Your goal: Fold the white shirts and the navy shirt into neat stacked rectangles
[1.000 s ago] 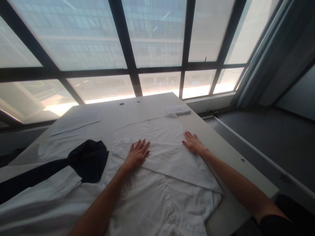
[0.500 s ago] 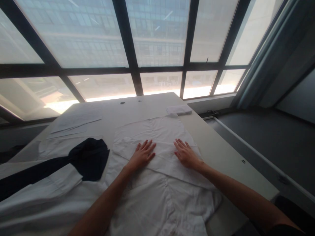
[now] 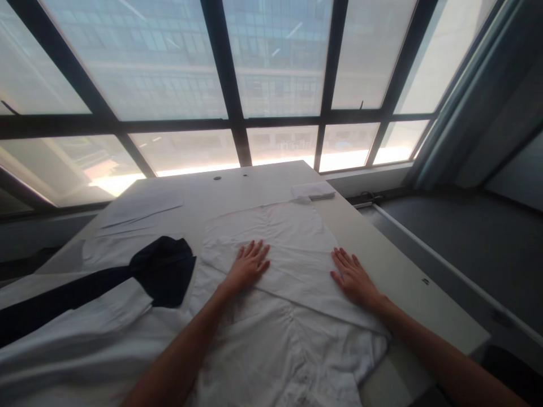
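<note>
A white shirt [image 3: 292, 226] lies spread on the table in front of me, wrinkled, with a row of buttons running down its nearer part. My left hand [image 3: 248, 263] rests flat on the middle of the cloth, fingers spread. Over the shirt's right edge lies my right hand [image 3: 350, 277], palm down with fingers stretched out. Neither hand grips anything. To the left, a dark navy cloth [image 3: 165, 274] with a long strip sits on another white garment [image 3: 97, 333].
The white table [image 3: 271, 178] reaches to a large window. Sheets of paper [image 3: 136, 210] lie at its back left, and a small folded white stack [image 3: 316, 190] at the back right. A white rail [image 3: 424, 254] runs along the floor on the right, near a grey curtain [image 3: 453, 102].
My right hand has slid to the right across the shirt to its edge. My left hand stays on the same part of the cloth. The view has shifted slightly.
</note>
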A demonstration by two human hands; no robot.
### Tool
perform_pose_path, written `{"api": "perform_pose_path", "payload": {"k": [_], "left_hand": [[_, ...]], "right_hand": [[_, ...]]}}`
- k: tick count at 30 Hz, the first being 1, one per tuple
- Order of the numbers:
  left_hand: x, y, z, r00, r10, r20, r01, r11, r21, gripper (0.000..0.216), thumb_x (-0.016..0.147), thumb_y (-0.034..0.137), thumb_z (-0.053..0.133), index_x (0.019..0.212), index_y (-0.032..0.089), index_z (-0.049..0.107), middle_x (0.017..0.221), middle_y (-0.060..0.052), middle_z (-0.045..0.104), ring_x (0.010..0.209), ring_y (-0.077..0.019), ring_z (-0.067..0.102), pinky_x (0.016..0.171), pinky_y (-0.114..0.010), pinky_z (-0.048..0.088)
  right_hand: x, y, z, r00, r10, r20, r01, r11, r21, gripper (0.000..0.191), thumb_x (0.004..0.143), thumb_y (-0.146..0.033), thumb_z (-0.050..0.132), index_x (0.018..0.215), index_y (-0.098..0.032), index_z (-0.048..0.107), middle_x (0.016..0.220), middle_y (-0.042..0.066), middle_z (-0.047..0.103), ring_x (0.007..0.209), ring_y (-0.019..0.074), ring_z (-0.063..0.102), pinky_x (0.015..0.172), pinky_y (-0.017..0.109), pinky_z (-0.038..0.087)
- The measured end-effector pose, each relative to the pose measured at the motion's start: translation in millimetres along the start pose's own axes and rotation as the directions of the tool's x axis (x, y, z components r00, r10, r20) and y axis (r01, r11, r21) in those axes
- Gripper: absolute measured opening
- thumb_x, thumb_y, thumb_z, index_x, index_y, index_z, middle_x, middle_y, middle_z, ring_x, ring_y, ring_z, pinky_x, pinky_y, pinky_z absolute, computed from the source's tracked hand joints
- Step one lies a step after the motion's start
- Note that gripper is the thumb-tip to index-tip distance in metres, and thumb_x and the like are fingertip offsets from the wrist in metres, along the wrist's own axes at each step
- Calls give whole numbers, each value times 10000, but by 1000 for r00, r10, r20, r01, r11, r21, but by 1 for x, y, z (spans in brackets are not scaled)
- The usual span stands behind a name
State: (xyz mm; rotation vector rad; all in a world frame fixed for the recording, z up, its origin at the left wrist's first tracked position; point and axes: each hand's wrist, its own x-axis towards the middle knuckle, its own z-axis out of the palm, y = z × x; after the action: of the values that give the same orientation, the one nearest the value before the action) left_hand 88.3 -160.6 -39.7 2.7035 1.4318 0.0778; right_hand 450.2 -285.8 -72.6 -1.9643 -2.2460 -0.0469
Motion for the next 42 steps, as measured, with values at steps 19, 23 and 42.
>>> {"api": "perform_pose_path", "payload": {"k": [19, 23, 42], "left_hand": [[-7, -70, -6, 952, -304, -37, 306, 949, 79, 619, 1030, 530, 233, 1568, 223, 255, 1629, -122, 211, 1501, -312, 178, 1161, -571, 177], [-5, -106, -16, 895, -446, 2, 444, 893, 75, 634, 1036, 497, 171, 1569, 157, 233, 1622, -167, 205, 1497, -315, 191, 1141, -589, 225], [12, 28, 18, 989, -116, -93, 116, 993, -6, 658, 1012, 559, 253, 1578, 223, 236, 1635, -85, 208, 1514, -285, 130, 1201, -540, 114]], "right_hand": [[-3, 8, 17, 997, -33, -64, 32, 999, -10, 635, 1016, -470, 249, 1560, -142, 274, 1600, 98, 301, 1502, 241, 172, 1196, 509, 211], [-3, 7, 16, 997, -28, -66, 28, 1000, 0, 636, 1013, -465, 267, 1558, -138, 279, 1600, 96, 302, 1501, 239, 177, 1202, 499, 200], [-5, 4, 8, 993, -23, -117, 22, 1000, -10, 587, 999, -413, 286, 1488, -121, 426, 1569, 131, 363, 1494, 261, 206, 1199, 516, 200]]}}
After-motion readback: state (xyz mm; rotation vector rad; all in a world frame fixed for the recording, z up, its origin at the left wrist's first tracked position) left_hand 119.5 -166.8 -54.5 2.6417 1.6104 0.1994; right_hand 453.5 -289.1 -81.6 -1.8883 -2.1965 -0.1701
